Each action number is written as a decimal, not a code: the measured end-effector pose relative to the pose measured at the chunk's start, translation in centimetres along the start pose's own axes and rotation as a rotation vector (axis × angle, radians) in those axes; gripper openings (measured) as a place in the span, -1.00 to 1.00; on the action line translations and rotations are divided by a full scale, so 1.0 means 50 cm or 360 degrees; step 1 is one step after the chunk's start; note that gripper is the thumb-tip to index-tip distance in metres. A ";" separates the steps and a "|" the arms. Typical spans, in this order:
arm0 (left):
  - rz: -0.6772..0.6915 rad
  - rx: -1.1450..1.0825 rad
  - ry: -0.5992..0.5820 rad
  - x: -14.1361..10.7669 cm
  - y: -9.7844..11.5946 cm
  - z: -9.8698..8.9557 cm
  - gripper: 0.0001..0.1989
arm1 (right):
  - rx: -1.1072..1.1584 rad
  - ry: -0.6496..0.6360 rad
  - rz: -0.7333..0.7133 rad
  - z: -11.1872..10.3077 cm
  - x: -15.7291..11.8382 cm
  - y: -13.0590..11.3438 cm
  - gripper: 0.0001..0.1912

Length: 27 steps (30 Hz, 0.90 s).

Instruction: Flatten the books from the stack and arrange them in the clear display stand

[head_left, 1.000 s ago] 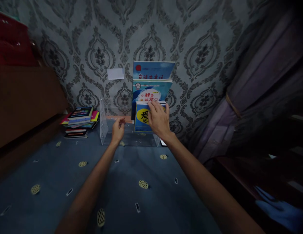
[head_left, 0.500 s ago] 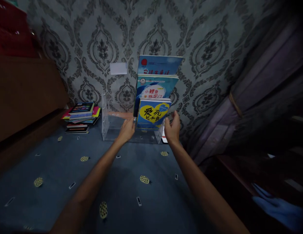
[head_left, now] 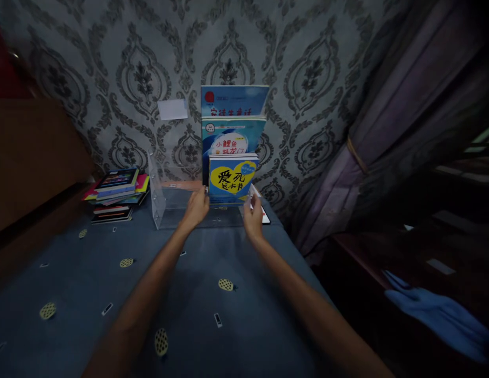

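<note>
A clear tiered rack stands on the blue patterned tablecloth. In its right part, a yellow-and-blue book is in front, a teal book behind it and a taller blue book at the back, all upright. My left hand is at the lower left edge of the front book, fingers slightly bent and holding nothing that I can see. At the rack's right end, beside the front book's lower right corner, my right hand has thumb and fingers a little apart.
Left of the rack lies a stack of books. A phone-like object lies just right of the rack. Patterned wallpaper with a white socket-like plate is behind. A tied curtain hangs at the right; a blue cloth lies lower right.
The view has shifted, so the rack and books appear farther left. My right hand has come in closer to the front book and rack end; my left hand has stayed beside the books.
</note>
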<state>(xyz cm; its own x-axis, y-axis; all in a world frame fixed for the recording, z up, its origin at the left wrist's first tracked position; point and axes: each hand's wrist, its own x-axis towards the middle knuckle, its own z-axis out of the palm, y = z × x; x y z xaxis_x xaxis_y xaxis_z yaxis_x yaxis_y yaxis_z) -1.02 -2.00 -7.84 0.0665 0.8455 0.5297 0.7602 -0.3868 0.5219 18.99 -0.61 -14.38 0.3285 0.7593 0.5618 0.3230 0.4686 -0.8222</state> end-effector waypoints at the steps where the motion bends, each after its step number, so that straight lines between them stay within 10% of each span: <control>1: 0.0011 -0.0010 0.0024 -0.007 -0.008 -0.005 -0.52 | -0.0055 0.0033 0.0040 -0.001 -0.024 -0.004 -0.38; 16: 0.0155 0.0423 0.0511 -0.165 -0.202 -0.193 -0.67 | -0.0204 -0.1286 -0.0302 0.007 -0.276 -0.071 -0.50; 27: -0.0489 0.0870 0.0626 -0.190 -0.337 -0.260 -0.61 | -0.0346 -0.1418 -0.0528 -0.014 -0.277 -0.076 -0.65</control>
<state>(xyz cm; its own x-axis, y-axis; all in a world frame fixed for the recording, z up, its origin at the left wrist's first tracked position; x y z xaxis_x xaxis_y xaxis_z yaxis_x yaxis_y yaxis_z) -22.87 -8.31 -12.98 -0.3594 0.6523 0.6673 0.9275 0.1712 0.3323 13.82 -13.22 -18.99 -0.5715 0.7090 0.4131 0.4643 0.6945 -0.5497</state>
